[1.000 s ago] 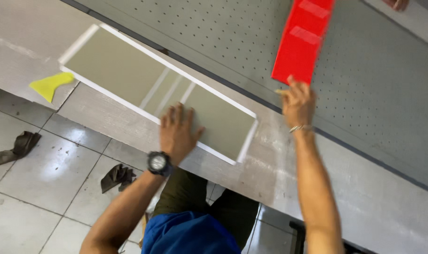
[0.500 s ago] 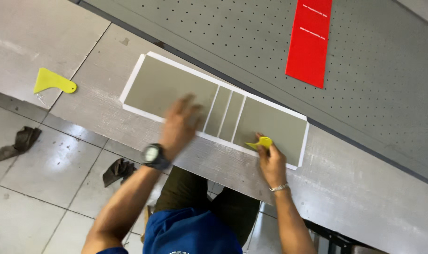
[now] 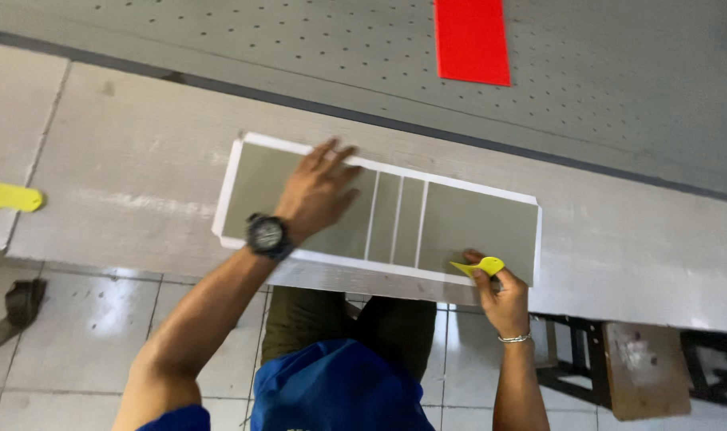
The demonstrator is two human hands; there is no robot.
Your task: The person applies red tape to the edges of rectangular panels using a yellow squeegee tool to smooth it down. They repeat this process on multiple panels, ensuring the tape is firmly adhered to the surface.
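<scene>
Pressing the sheet (image 3: 475, 219), left hand (image 3: 319, 195); right hand (image 3: 503, 299) at its near edge.

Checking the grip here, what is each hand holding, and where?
Right hand pinches the small yellow scraper by its rounded end. Left hand holds nothing, pressing flat on the olive sheet.

Under the spread fingers of the left hand (image 3: 319, 195) lies an olive-grey panel (image 3: 379, 215) with a white border and thin white lines dividing it into strips. The wrist behind those fingers carries a black watch (image 3: 266, 235). Pinched in the fingers of the right hand (image 3: 501, 295) is a small yellow scraper (image 3: 479, 266); a silver bracelet (image 3: 513, 338) circles that wrist. Well beyond the fingertips, a plain red sheet (image 3: 471, 40) rests on a grey board (image 3: 619, 80) dotted with what look like small dark holes. Far left, another yellow piece (image 3: 8, 196).
</scene>
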